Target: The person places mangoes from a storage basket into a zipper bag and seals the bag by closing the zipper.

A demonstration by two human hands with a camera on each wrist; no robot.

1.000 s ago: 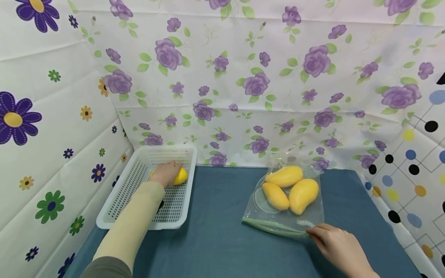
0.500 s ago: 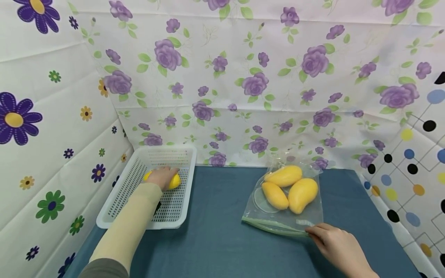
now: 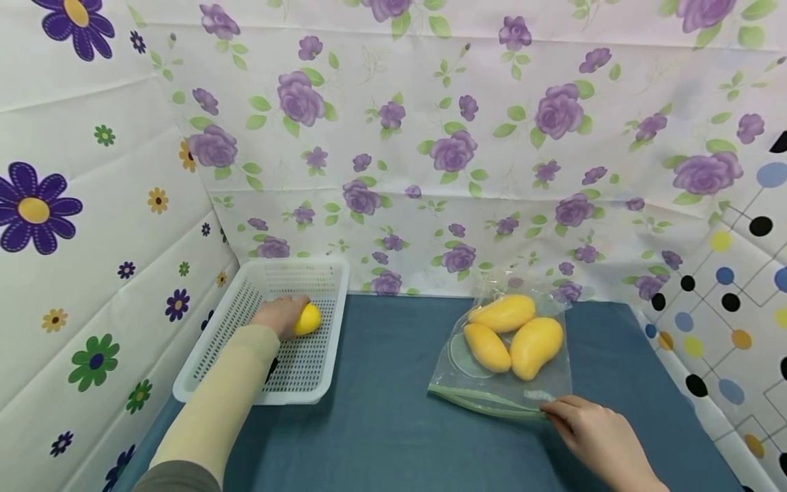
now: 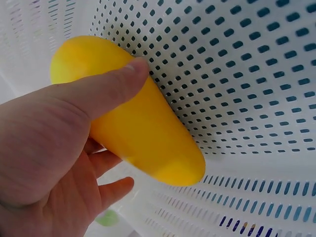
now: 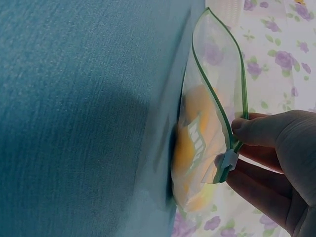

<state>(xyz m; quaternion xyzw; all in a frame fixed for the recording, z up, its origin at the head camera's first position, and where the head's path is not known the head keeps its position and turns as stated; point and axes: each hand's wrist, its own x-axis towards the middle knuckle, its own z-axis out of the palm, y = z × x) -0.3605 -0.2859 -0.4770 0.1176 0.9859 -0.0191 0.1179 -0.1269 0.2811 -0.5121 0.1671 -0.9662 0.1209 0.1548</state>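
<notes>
My left hand (image 3: 278, 318) is inside the white slotted basket (image 3: 336, 328) and grips a yellow mango (image 4: 143, 123). In the left wrist view the thumb (image 4: 116, 86) lies across its upper side and the fingers curl beneath it. The mango stays close over the basket's perforated floor. At the right, a clear zip bag (image 3: 458, 376) lies with three yellow mangoes (image 3: 537, 346) inside. My right hand (image 3: 599, 437) pinches the near right corner of its green zip, by the white slider (image 5: 229, 160). The bag's mouth gapes in the right wrist view.
A blue cloth (image 3: 393, 383) covers the table, with bare cloth between basket and bag. Flowered sheets (image 3: 412, 157) stand behind and at the left, and a dotted sheet (image 3: 732, 301) at the right. The basket sits near the back left corner.
The left hand has shifted left and slightly nearer inside the basket, and the mango in it moved along. The right hand and the bag have stayed put.
</notes>
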